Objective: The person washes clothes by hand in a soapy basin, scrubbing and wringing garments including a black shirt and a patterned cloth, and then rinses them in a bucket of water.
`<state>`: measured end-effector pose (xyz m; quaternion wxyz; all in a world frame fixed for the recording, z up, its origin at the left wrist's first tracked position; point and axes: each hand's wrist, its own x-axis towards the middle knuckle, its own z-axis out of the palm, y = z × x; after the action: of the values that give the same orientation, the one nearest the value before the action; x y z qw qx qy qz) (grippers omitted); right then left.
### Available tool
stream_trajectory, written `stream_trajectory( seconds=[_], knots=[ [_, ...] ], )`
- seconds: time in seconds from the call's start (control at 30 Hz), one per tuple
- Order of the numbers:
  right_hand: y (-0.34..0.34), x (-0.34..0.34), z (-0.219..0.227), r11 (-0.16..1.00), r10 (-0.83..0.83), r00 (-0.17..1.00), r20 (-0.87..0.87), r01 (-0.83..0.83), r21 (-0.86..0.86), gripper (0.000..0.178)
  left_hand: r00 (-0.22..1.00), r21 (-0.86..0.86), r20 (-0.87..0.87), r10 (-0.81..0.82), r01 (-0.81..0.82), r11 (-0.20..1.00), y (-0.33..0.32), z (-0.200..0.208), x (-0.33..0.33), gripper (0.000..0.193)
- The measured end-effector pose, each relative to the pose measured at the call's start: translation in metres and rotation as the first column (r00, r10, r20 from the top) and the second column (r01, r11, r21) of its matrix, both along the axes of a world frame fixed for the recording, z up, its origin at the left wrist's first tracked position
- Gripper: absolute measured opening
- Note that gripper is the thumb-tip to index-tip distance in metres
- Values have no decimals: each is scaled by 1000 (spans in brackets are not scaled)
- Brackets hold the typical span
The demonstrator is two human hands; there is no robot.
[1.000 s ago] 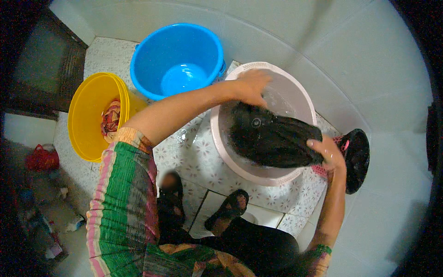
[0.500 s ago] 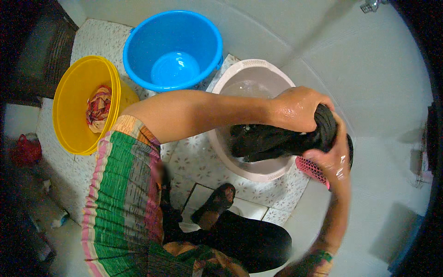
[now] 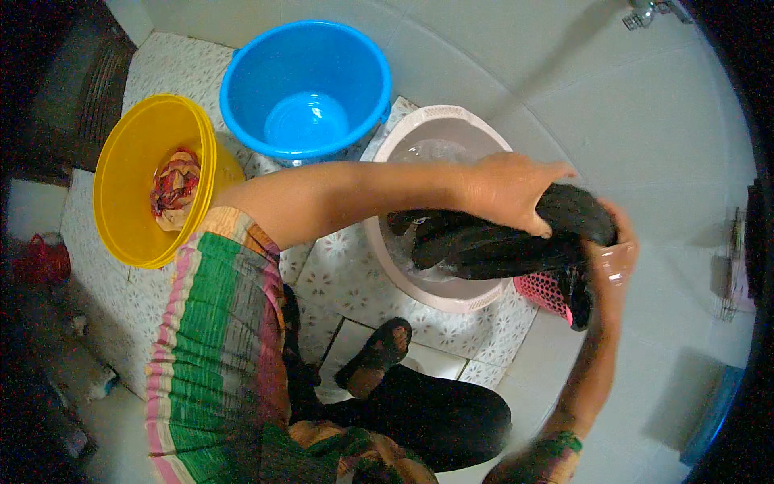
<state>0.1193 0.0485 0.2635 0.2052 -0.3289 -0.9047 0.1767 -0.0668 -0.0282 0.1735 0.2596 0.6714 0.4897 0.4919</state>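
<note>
A wet black garment (image 3: 500,246) is bunched up over the pinkish-white basin (image 3: 395,270), its left part hanging down toward the water. My right hand (image 3: 614,252) grips the folded right end, fingers wrapped behind it. My left hand (image 3: 508,192) is against the garment's upper side, thumb and fingers spread apart around the cloth and not closed tight. Sudsy water (image 3: 435,152) shows inside the basin. Below the right end, a pink perforated basket (image 3: 544,292) is partly covered by black cloth.
A blue tub (image 3: 310,89) stands beyond the basin, against the wall. Left of it, a yellow bucket (image 3: 121,194) holds a red and beige cloth (image 3: 176,189). A tap (image 3: 641,14) juts from the wall at upper right. My sandaled foot (image 3: 379,351) rests on the tiled floor.
My right hand has moved a little right with the garment's folded end. My left hand has loosened, its fingers and thumb spreading. More black cloth shows at the pink basket.
</note>
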Motion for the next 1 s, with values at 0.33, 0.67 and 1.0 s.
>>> stream_trajectory(
  seconds=[0.33, 0.67, 1.0],
  knots=[
    [51, 37, 139, 908, -202, 643, -739, -159, -387, 33, 911, 188, 287, -296, 249, 950, 17, 13, 5, 89],
    [24, 6, -29, 914, 20, 963, -268, -126, -386, 51, 957, -346, -163, -239, 172, 922, 11, -79, -55, 89],
    [0, 18, -275, 962, 172, 775, 608, -264, 64, 45, 782, -726, -482, -394, -105, 679, 14, -188, 5, 121]
  ],
)
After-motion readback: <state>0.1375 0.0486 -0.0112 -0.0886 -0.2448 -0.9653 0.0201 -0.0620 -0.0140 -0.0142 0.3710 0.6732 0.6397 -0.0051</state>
